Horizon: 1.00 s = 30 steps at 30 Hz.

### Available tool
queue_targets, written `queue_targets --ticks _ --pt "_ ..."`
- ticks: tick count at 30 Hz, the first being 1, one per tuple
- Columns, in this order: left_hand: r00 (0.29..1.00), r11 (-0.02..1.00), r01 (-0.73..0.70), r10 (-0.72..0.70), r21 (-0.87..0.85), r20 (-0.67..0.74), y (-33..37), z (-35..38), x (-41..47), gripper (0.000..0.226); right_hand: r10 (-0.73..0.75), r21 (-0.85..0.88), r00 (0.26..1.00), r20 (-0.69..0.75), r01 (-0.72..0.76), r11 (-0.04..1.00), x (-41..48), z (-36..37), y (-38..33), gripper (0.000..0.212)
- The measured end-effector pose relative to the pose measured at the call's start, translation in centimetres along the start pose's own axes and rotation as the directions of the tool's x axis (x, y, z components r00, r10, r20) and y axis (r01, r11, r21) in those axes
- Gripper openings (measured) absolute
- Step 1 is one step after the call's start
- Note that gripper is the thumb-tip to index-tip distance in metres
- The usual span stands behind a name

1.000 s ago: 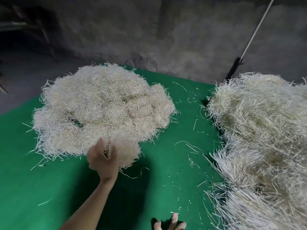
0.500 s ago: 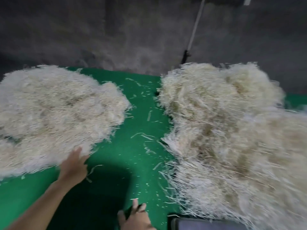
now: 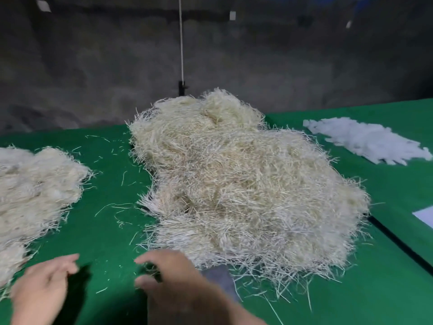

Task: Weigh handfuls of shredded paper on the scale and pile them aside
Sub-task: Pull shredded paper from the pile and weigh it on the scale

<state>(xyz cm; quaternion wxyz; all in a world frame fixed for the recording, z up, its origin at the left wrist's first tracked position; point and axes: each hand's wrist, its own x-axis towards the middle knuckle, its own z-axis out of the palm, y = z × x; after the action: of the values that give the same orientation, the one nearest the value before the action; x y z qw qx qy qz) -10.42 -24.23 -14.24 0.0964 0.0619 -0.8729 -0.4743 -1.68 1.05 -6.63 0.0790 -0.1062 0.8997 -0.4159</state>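
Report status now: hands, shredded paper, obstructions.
Left hand open, empty; right hand open, at near edge of large shredded paper pile. Smaller pile sits left. Grey scale partly buried under large pile's strands.

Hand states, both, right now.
Left hand: open, holding nothing.
Right hand: open, fingers loosely curved, nothing gripped, beside the big shredded paper pile.

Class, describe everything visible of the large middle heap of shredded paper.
The large heap is a tall, loose mound of thin cream paper strips, tangled, with stray ends sticking out. It lies on the green table, its near edge over a dark grey thing. The right hand is beside it.
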Motion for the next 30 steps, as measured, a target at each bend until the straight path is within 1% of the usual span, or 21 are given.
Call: queue_targets --ticks 1,2,3,5,7,8,11,13,14,16,18,19,21,23,24,25,26,27,28,29,30 --pt "1.000 0.999 0.004 -0.005 0.035 0.009 1.1 0.8 -1.6 0.065 0.010 0.021 0.999 -0.031 -0.009 1.000 -0.8 -1.3 0.7 0.037" --pt "1.000 0.999 0.010 -0.010 0.034 0.004 3.1 1.6 -3.3 0.052 0.018 0.030 0.997 -0.080 -0.016 0.999 -2.0 -3.3 1.8 0.036" --pt "0.999 0.998 -0.048 0.048 0.042 0.007 4.6 3.0 -4.7 0.044 0.043 0.031 0.991 -0.127 -0.039 0.999 -3.0 -4.8 3.0 0.035" --pt "0.992 0.997 -0.072 0.071 0.008 0.100 8.1 5.8 -7.0 0.040 0.106 0.024 0.972 -0.207 -0.103 0.994 -4.6 -7.5 5.8 0.035" --pt "0.978 0.992 -0.121 0.126 -0.037 0.168 11.0 8.7 -8.1 0.034 0.150 0.007 0.948 -0.280 -0.154 0.988 -6.0 -9.8 8.4 0.037" --pt "0.971 0.992 -0.117 0.125 -0.049 0.206 12.6 9.9 -8.5 0.032 0.168 0.007 0.932 -0.323 -0.175 0.985 -6.5 -11.0 9.7 0.039" --pt "0.946 0.974 -0.190 0.216 -0.126 0.241 16.8 14.0 -9.9 0.028 0.186 0.019 0.837 -0.514 -0.206 0.978 -7.1 -15.6 12.9 0.043" --pt "0.940 0.970 -0.187 0.222 -0.154 0.258 19.5 16.5 -10.6 0.021 0.152 0.006 0.766 -0.625 -0.190 0.982 -6.1 -19.2 14.3 0.045" --pt "0.937 0.969 -0.187 0.225 -0.162 0.267 20.8 17.6 -10.8 0.020 0.123 -0.016 0.742 -0.659 -0.177 0.984 -5.3 -21.0 14.7 0.048" --pt "0.930 0.964 -0.212 0.250 -0.161 0.268 22.9 19.4 -11.2 0.019 0.095 -0.050 0.747 -0.658 -0.169 0.984 -3.1 -24.2 15.2 0.059" --pt "0.930 0.962 -0.236 0.265 -0.138 0.255 24.5 20.8 -11.3 0.019 0.121 -0.073 0.813 -0.570 -0.197 0.978 -0.4 -26.2 15.3 0.081" --pt "0.936 0.963 -0.231 0.259 -0.139 0.239 25.1 21.3 -11.2 0.020 0.167 -0.102 0.854 -0.492 -0.247 0.964 0.9 -26.6 15.3 0.094" --pt "0.953 0.969 -0.192 0.222 -0.158 0.206 26.3 22.0 -11.0 0.023 0.236 -0.240 0.908 -0.345 -0.329 0.913 3.3 -26.3 15.5 0.112" --pt "0.967 0.970 -0.178 0.203 -0.163 0.153 27.2 22.4 -10.6 0.024 0.249 -0.417 0.938 -0.241 -0.332 0.846 4.8 -24.7 16.0 0.117" --pt "0.972 0.971 -0.184 0.202 -0.150 0.120 27.5 22.4 -10.4 0.027 0.249 -0.506 0.945 -0.214 -0.325 0.799 5.2 -23.9 16.5 0.114" --pt "0.976 0.974 -0.186 0.199 -0.132 0.089 27.7 22.5 -10.1 0.032 0.247 -0.579 0.945 -0.212 -0.325 0.747 5.4 -23.5 16.9 0.104" --pt "0.980 0.978 -0.179 0.186 -0.110 0.065 27.8 22.4 -9.8 0.039 0.228 -0.624 0.944 -0.237 -0.328 0.709 5.4 -23.5 17.3 0.086" --pt "0.984 0.983 -0.164 0.168 -0.085 0.052 27.8 22.4 -9.4 0.048 0.200 -0.628 0.939 -0.279 -0.336 0.702 5.4 -23.9 17.6 0.067" --pt "0.988 0.988 -0.142 0.145 -0.061 0.054 27.8 22.3 -9.0 0.058 0.159 -0.589 0.932 -0.327 -0.332 0.737 5.5 -24.5 17.6 0.054" --pt "0.991 0.992 -0.113 0.117 -0.051 0.068 27.8 22.3 -8.5 0.068 0.112 -0.505 0.921 -0.372 -0.303 0.808 5.6 -25.5 17.2 0.048" --pt "0.993 0.995 -0.075 0.081 -0.066 0.088 27.9 22.3 -8.2 0.077 0.072 -0.394 0.907 -0.415 -0.250 0.885 5.7 -26.6 16.3 0.048"
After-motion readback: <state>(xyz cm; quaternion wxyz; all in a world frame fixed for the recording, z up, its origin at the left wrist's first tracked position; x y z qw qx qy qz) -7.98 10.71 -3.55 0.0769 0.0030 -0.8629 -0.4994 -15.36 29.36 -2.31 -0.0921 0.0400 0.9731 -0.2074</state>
